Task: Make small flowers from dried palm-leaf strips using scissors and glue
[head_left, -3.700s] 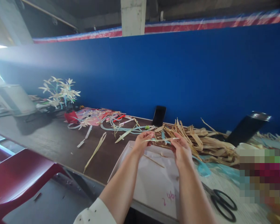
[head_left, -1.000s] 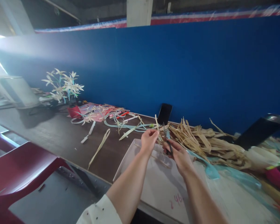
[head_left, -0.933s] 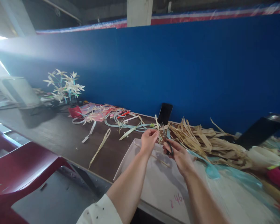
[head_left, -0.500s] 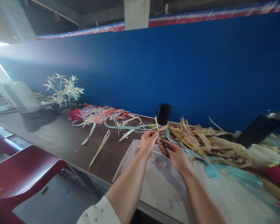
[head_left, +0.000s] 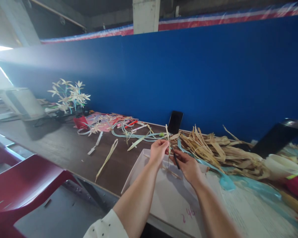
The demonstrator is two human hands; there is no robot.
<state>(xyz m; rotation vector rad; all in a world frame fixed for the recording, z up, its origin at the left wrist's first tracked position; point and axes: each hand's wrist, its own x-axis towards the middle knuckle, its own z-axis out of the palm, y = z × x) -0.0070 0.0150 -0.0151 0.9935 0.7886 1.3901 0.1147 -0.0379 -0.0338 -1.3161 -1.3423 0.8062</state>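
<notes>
My left hand [head_left: 160,150] pinches a narrow pale strip of dried husk [head_left: 167,132], which stands upright from the fingertips. Close beside it, my right hand [head_left: 187,165] is closed on dark-handled scissors [head_left: 175,160]. Their blades point up toward the strip, but whether they touch it is hard to make out. Both hands are over a white box lid [head_left: 164,205] with pink handwriting on it. A thin stick-like piece [head_left: 172,172] lies on the lid under the hands.
Dried husks [head_left: 221,150] are heaped at the right, near a white cup [head_left: 281,165]. A phone [head_left: 175,121] leans on the blue partition [head_left: 213,72]. Light-blue tubing [head_left: 119,132], a loose husk strip [head_left: 106,160] and a flower arrangement [head_left: 72,96] are leftward. A red chair [head_left: 29,185] stands at the lower left.
The view has shifted very slightly. Both hands stay nearly in place, with the strip and the scissors still held close together.
</notes>
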